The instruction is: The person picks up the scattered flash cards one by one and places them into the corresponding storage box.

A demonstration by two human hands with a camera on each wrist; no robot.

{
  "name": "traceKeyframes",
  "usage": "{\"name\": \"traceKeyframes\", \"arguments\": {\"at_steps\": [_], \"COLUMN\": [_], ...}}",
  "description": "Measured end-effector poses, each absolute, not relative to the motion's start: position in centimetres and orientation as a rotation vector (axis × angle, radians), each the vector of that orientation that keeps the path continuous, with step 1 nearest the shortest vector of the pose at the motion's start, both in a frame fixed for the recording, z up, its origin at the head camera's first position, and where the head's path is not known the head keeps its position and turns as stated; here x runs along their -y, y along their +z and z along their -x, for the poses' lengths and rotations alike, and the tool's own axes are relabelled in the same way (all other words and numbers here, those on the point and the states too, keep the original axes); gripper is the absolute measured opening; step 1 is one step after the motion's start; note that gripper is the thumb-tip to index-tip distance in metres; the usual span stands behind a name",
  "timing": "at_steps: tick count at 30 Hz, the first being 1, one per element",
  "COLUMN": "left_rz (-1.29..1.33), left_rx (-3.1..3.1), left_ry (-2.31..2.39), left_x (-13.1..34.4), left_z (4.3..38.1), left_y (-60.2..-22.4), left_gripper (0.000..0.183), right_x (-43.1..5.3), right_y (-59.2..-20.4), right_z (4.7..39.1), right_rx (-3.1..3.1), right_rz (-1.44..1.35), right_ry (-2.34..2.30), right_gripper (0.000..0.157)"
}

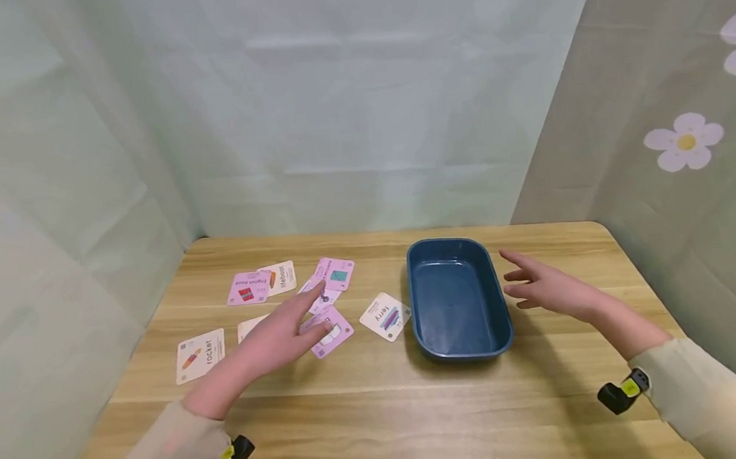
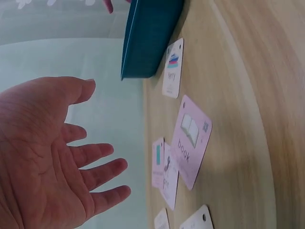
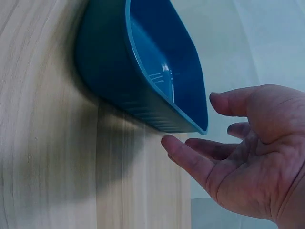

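Observation:
My left hand (image 1: 285,333) hovers over the cards on the left of the table, fingers spread and holding nothing. Below it lies a pink book card (image 2: 191,138), partly covered in the head view. Just right of that is a white ferry card (image 1: 386,317), beside the blue plastic bin (image 1: 462,357). The bin has nothing in it. At the bin's right side is my right hand (image 1: 551,287), fingers loosely extended, fingertips near the rim. In the right wrist view, the thumb and fingers (image 3: 190,160) stand close to the bin's corner with nothing between them.
A rocket card (image 1: 200,356) lies at the left. Farther back are a pink English book card (image 1: 248,288), a lifeboat card (image 1: 282,278) and another pink card (image 1: 337,271) overlapping a white one. Pale curtains (image 1: 358,100) hang behind the wooden table (image 1: 390,422).

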State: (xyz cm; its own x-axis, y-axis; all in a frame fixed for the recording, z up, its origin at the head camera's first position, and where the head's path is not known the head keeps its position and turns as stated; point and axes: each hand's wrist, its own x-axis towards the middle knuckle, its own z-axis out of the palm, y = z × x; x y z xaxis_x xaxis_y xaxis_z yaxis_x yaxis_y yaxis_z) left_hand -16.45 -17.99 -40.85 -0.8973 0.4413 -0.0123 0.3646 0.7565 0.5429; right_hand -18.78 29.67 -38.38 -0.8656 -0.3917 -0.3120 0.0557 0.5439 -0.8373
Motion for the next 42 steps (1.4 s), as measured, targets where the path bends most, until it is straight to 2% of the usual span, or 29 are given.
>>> {"name": "traceKeyframes", "arguments": {"at_steps": [13, 25, 32, 42], "left_rz": [-0.638, -0.647, -0.650, -0.721], "left_rx": [-2.789, -2.720, -2.750, -2.727], "left_ry": [0.814, 0.874, 0.744, 0.696], "left_x": [15.9, 15.0, 14.2, 12.5], "left_z": [17.5, 19.7, 21.3, 22.5], "left_y": [-41.6, -42.2, -42.7, -43.6], "left_gripper": [0.066, 0.063, 0.056, 0.056], "right_x": [-29.0, -28.9, -28.5, -28.2], "right_y": [-39.6, -40.1, -40.1, -40.3], "right_z": [19.4, 19.9, 20.0, 20.2], "right_rx": [-2.136, -2.078, -2.097, -2.114], "right_rz": [0.115, 0.063, 0.054, 0.041], "right_ry": [-1.376, -1.390, -1.351, -1.336], "right_gripper": [0.090, 0.093, 0.092, 0.092]}}
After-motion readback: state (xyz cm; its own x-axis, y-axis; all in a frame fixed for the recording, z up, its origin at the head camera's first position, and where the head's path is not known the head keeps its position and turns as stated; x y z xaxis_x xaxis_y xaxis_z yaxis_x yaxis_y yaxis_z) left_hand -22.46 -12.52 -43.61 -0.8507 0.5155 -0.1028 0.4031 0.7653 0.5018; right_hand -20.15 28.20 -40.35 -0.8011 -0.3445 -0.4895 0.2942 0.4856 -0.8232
